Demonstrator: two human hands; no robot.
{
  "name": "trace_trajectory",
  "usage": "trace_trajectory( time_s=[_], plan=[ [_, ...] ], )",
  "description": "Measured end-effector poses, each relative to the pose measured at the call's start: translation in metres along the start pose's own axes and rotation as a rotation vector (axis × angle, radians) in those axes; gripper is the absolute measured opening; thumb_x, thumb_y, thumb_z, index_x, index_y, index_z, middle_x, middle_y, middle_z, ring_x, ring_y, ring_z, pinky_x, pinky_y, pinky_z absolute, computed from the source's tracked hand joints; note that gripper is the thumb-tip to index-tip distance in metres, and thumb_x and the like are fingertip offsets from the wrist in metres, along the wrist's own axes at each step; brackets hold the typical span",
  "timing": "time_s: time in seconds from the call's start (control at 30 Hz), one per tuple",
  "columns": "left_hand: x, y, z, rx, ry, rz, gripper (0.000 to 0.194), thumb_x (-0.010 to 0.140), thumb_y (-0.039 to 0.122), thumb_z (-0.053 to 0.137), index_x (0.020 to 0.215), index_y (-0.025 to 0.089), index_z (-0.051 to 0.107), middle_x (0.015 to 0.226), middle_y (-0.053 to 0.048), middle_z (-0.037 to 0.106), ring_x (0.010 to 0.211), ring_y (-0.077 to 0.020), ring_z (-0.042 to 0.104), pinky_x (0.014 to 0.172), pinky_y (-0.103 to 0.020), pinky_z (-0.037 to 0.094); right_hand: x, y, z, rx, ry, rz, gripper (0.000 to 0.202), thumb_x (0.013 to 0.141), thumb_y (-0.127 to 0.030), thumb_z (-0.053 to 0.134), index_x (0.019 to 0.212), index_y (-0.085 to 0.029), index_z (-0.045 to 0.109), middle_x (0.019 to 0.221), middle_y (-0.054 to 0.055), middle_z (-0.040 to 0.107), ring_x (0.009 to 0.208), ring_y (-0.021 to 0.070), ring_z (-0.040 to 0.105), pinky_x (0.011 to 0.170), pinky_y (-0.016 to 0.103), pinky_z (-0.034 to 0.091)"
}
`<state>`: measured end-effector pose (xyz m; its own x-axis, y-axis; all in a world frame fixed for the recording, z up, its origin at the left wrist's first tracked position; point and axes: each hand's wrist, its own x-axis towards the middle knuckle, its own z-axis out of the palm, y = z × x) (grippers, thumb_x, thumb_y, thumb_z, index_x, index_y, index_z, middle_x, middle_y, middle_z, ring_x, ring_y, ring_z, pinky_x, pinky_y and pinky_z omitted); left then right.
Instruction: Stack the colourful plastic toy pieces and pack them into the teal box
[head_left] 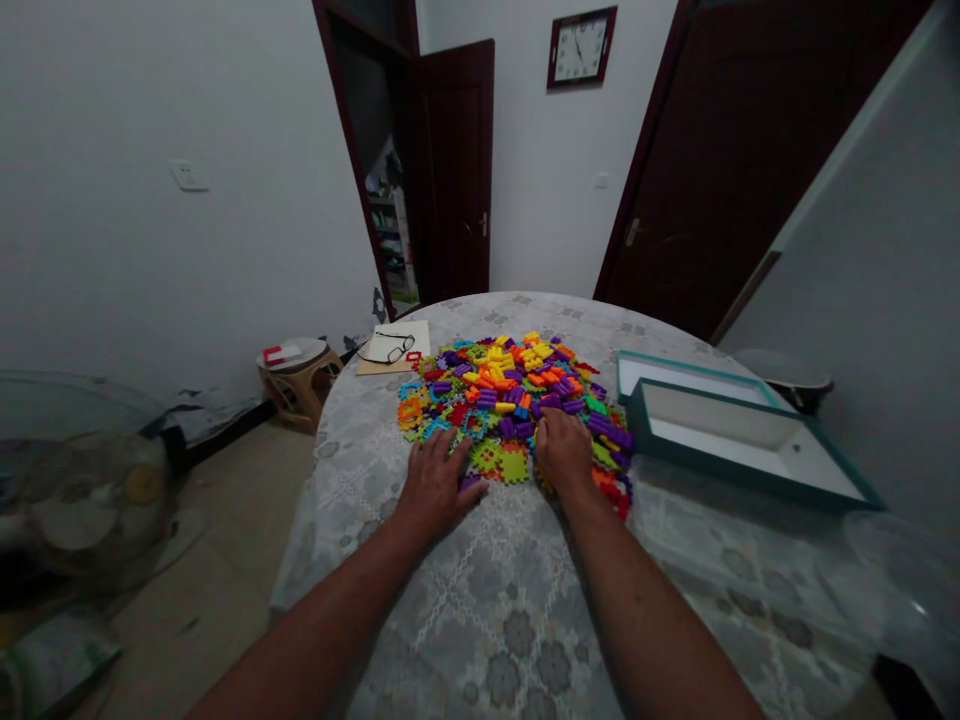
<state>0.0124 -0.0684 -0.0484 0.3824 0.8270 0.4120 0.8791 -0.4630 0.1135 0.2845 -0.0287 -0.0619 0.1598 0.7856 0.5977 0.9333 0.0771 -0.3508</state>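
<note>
A heap of colourful plastic building pieces (514, 464) covers the middle of the table, with gear-edged flat ones and short ribbed tubes in purple, yellow, orange, green and red. My left hand (435, 480) rests at the heap's near left edge, its fingers spread. A purple piece (469, 483) lies by its thumb; whether the thumb presses on it is unclear. On the near right side of the heap, my right hand (564, 448) has its fingers curled down among purple tube pieces (517, 428). Its fingertips are hidden, so what they grip cannot be made out.
An open teal-edged box (750, 440) stands right of the heap, its lid or tray (690, 378) behind it. Eyeglasses (396, 352) lie on a paper pad (375, 367) at the back left. A patterned cloth covers the round table (480, 620). Beyond its left edge stands a stool (304, 385).
</note>
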Motion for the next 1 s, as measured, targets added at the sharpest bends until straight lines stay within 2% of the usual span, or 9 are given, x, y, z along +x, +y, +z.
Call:
trace_trajectory(
  time_s=[0.33, 0.5, 0.67, 0.8, 1.0],
  plan=[
    [0.002, -0.002, 0.001, -0.003, 0.024, 0.028, 0.059, 0.103, 0.044, 0.076, 0.158, 0.025, 0.065, 0.167, -0.02, 0.059, 0.158, -0.0435, 0.052, 0.131, -0.069, 0.04, 0.0, -0.005, -0.002, -0.052, -0.015, -0.035, 0.022, 0.108, -0.015, 0.059, 0.124, -0.016, 0.075, 0.121, 0.013, 0.079, 0.11, 0.0279, 0.066, 0.097, 0.039, 0.041],
    [0.001, -0.003, 0.002, -0.01, 0.045, 0.046, 0.057, 0.104, 0.044, 0.074, 0.157, 0.026, 0.065, 0.167, -0.02, 0.059, 0.158, -0.0434, 0.051, 0.131, -0.069, 0.04, 0.0, -0.007, -0.004, -0.047, -0.021, -0.027, 0.021, 0.111, -0.023, 0.06, 0.124, -0.016, 0.076, 0.123, 0.014, 0.079, 0.113, 0.0292, 0.067, 0.101, 0.041, 0.045],
    [0.001, -0.004, 0.001, -0.025, 0.041, 0.049, 0.062, 0.103, 0.045, 0.074, 0.161, 0.027, 0.061, 0.168, -0.02, 0.059, 0.158, -0.0446, 0.051, 0.13, -0.072, 0.04, -0.002, -0.011, -0.006, -0.014, -0.036, -0.081, 0.036, 0.107, -0.034, 0.07, 0.138, -0.015, 0.075, 0.14, 0.018, 0.076, 0.126, 0.0339, 0.068, 0.111, 0.047, 0.048],
    [0.003, -0.003, 0.003, -0.026, 0.013, 0.044, 0.071, 0.103, 0.048, 0.074, 0.168, 0.025, 0.054, 0.171, -0.02, 0.055, 0.161, -0.0452, 0.048, 0.132, -0.074, 0.035, -0.002, -0.017, -0.009, 0.021, -0.117, -0.15, 0.045, 0.103, -0.03, 0.072, 0.146, -0.016, 0.073, 0.153, 0.018, 0.072, 0.138, 0.0357, 0.066, 0.12, 0.052, 0.047],
    [0.014, -0.003, 0.005, -0.042, -0.012, 0.038, 0.08, 0.101, 0.049, 0.076, 0.173, 0.029, 0.047, 0.173, -0.02, 0.053, 0.161, -0.0446, 0.047, 0.134, -0.076, 0.029, 0.0, -0.02, -0.013, 0.125, -0.203, -0.262, 0.045, 0.102, -0.02, 0.07, 0.146, -0.019, 0.074, 0.156, 0.016, 0.071, 0.142, 0.0323, 0.067, 0.125, 0.052, 0.048]
  ],
)
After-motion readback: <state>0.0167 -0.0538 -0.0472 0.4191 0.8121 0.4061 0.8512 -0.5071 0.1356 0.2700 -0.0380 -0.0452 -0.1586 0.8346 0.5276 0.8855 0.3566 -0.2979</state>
